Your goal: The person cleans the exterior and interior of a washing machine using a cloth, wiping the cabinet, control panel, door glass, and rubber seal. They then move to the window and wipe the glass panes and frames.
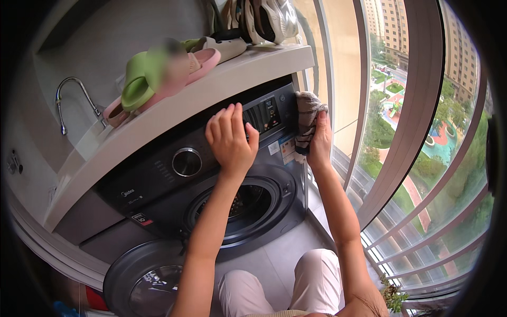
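A dark front-loading Midea washing machine [158, 198] stands before me under a pale counter. My left hand [231, 136] is at its control panel, beside the lit display [267, 115], with no object seen in it; the palm side is hidden. In my right hand [321, 138] is a bunched grey-and-white patterned cloth [307, 115], held at the machine's right front edge. Left of my left hand sits the round control dial [187, 161]. The glass door [146, 277] is swung wide to the lower left, and the drum opening [253, 198] shows behind my left forearm.
On the counter [273, 59] lie green slippers [136, 79] and pink slippers [208, 61], with pale shoes [273, 20] farther back. A curved chrome faucet [73, 81] rises at the left. Barred windows [420, 138] run along my right; a potted plant [392, 297] stands low there.
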